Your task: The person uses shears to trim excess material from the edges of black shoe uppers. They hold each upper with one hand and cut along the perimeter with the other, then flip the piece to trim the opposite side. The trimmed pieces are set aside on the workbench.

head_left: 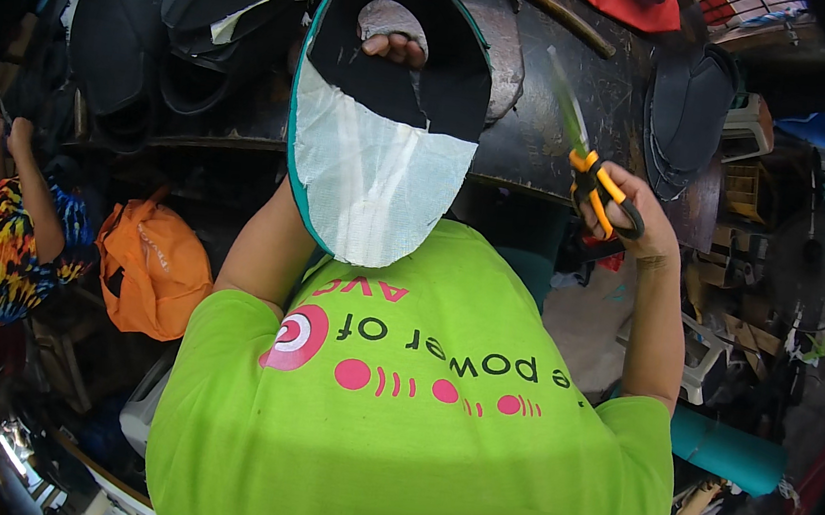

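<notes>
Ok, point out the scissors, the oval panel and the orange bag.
scissors (596, 181), head view, on the orange handles in the right hand.
oval panel (371, 178), head view, on its white mesh lower half.
orange bag (155, 271), head view, on its middle.

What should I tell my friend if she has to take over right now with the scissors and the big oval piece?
Left hand: holds up the oval black piece, fingers poking through its hole.
Right hand: grips the orange-handled scissors, blades up, apart from the piece.
The piece has a teal rim and a white mesh patch over its lower half.
More black pieces lie on the dark worktable.
Done: the patch sits on the piece.
Left: cannot tell how much trimming remains.
</notes>
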Motion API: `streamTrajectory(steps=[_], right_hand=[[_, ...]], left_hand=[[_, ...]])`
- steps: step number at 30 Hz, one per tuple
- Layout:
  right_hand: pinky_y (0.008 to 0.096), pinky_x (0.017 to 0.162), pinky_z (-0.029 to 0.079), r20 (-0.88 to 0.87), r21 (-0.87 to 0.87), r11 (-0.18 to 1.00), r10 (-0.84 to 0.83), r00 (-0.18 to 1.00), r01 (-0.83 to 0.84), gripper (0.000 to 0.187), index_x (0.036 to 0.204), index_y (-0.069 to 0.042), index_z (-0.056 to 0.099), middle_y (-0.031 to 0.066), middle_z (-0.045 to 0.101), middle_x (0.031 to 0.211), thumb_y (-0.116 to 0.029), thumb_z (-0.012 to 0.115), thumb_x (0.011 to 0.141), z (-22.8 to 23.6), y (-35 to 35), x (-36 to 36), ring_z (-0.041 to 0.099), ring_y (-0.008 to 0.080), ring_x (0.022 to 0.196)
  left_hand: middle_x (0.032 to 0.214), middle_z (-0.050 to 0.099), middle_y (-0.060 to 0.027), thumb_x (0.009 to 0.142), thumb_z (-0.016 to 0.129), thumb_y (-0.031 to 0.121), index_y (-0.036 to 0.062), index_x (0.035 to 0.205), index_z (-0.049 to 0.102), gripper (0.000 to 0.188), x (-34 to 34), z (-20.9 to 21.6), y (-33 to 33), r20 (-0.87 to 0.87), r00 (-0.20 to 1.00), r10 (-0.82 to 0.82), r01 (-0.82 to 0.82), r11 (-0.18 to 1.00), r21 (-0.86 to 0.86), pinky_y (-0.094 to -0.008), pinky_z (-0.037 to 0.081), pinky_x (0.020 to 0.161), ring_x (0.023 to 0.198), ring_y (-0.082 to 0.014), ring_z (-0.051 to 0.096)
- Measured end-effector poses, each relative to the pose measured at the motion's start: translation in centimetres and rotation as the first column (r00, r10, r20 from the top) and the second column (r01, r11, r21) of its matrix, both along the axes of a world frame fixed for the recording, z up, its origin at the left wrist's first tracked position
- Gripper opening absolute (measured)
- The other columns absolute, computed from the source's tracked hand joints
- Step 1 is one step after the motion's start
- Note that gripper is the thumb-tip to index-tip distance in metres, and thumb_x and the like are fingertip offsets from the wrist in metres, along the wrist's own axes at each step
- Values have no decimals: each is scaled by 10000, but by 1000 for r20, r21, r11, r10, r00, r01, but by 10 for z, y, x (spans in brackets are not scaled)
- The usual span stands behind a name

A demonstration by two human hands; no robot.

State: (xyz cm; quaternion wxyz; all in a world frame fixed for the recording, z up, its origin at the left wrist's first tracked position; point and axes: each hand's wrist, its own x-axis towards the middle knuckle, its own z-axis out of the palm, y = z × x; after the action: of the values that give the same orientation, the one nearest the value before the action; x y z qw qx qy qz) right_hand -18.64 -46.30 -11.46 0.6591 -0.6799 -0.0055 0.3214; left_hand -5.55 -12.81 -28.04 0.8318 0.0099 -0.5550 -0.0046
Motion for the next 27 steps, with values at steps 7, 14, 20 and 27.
streamTrajectory(steps=[7,14,20,27], right_hand=[[177,551,459,-155,-1,986,167,974,-169,599,992,-65,617,33,641,773,-533,830,686,-5,12,-2,594,72,626],[170,511,432,-129,5,988,153,980,-154,631,1020,-41,623,22,627,723,-553,827,712,-9,19,3,557,56,560],[156,416,358,-144,8,996,91,985,-91,817,1159,32,599,12,582,648,-573,857,674,-11,22,2,473,39,421],[200,491,394,382,-144,910,-312,870,390,168,927,-54,606,-18,591,674,-109,754,868,-20,8,19,545,44,559]], left_hand=[[1432,441,43,1034,458,427,253,1355,555,378,-1,-9,-4,-23,1000,1,-1,1000,-18,-367,172,1219,1439,-208,274],[1161,527,24,1017,499,446,197,1226,616,345,-47,37,9,-436,898,-62,101,993,66,-386,277,1112,1208,-205,437],[928,601,7,1003,535,462,149,1116,668,358,-68,98,15,-710,679,187,3,966,257,-403,367,1020,1009,-201,577],[977,658,-62,857,708,311,70,1031,692,298,-54,198,40,128,513,849,-349,71,934,-421,453,768,868,-237,610]])
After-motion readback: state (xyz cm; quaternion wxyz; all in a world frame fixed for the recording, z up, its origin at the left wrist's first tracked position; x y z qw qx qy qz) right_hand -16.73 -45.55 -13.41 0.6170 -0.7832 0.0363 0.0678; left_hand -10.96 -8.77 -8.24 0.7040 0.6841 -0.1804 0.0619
